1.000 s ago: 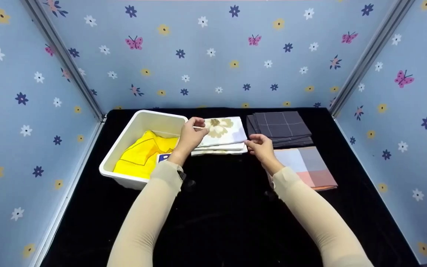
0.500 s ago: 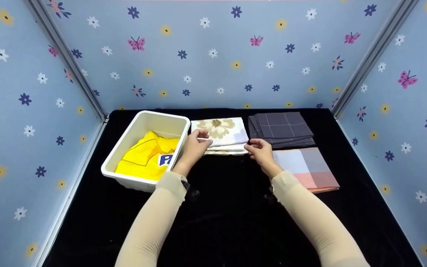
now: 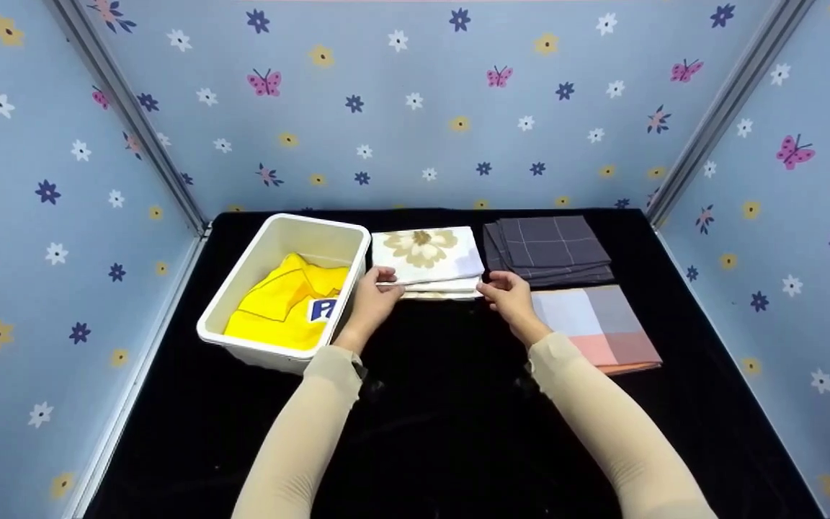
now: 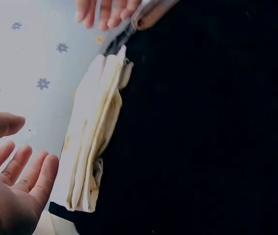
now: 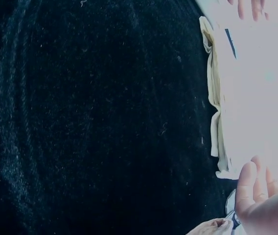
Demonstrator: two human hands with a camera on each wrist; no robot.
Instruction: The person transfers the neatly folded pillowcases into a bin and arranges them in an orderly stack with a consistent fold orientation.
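Note:
A stack of folded white cloths with a tan flower print [image 3: 426, 254] lies at the back middle of the table. My left hand [image 3: 374, 303] is at the stack's near left corner, beside the white bin. In the left wrist view its fingers [image 4: 45, 181] are spread and loosely bent beside the stack's layered edge [image 4: 92, 132], with nothing gripped. My right hand [image 3: 512, 299] is at the near right corner, fingertips beside the cloth. The right wrist view shows these fingers [image 5: 246, 186] nearly straight; whether they touch the cloth is washed out by glare.
A white plastic bin [image 3: 217, 306] holding a yellow cloth [image 3: 282, 303] stands on the left. Dark grey checked folded cloths [image 3: 552, 245] lie at the back right. In front of them is a multicoloured checked folded cloth [image 3: 613, 324], partly behind my right hand. Flower-patterned walls [image 3: 415, 144] enclose the black table.
My left hand has come down from over the stack's left side to its near left corner, uncovering the flower print. My right hand stays near the right corner, and the stack lies about the same.

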